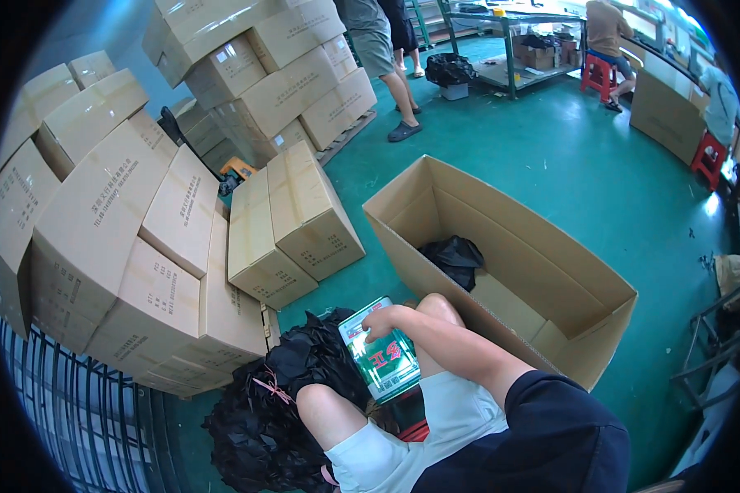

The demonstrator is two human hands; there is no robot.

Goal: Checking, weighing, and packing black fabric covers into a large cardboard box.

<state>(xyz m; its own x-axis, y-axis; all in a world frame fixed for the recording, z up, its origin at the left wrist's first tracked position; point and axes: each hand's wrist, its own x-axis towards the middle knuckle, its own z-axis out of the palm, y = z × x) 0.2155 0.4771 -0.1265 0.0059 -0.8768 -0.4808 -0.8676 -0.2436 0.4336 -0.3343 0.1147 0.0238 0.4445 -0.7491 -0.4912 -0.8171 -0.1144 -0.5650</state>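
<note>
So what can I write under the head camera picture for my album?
A right hand at a green tin, between a black bag and an open box.

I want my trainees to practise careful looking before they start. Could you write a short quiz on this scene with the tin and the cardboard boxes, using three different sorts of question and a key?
1. Multiple choice: what colour is the large panel on the tin?
A) yellow
B) green
C) purple

2. True or false: the big open box stands to the left of the tin in the picture.

3. Fill the gap: the hand at the tin is the wearer's ____ one.

Key:
1. B.
2. False; it stands to the right, with a black bundle inside.
3. right.
</note>
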